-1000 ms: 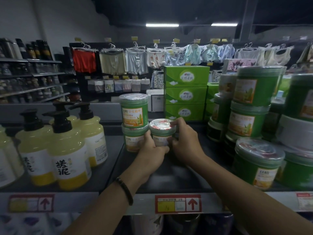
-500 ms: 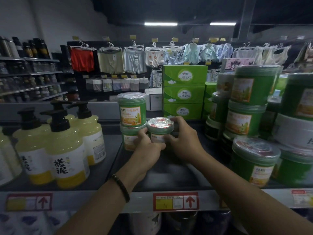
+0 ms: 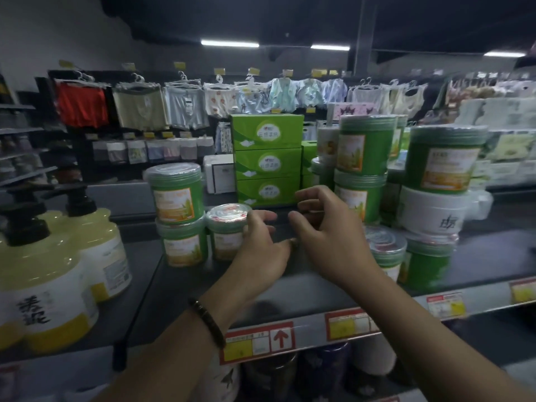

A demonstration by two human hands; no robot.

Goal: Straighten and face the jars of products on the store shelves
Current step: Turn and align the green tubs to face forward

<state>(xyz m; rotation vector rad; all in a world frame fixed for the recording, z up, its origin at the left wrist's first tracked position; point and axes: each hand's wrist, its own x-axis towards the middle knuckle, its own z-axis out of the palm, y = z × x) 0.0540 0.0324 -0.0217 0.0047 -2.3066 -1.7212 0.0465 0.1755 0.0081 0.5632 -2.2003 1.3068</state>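
At centre frame the left hand [image 3: 255, 250] rests loosely against the small jar [image 3: 227, 232], label out, beside the stacked jars [image 3: 177, 216]. The right hand [image 3: 327, 227] hangs open and empty, probably freed for the jars at right [image 3: 385, 250].

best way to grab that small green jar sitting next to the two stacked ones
Take the small green jar around its round side wall, just under the lid, coming from the front right, probably with the right hand. The stacked jars press close on its left, so that side is blocked. It stands upright with bare shelf in front and to its right. The left hand is already at that wall, grip open.
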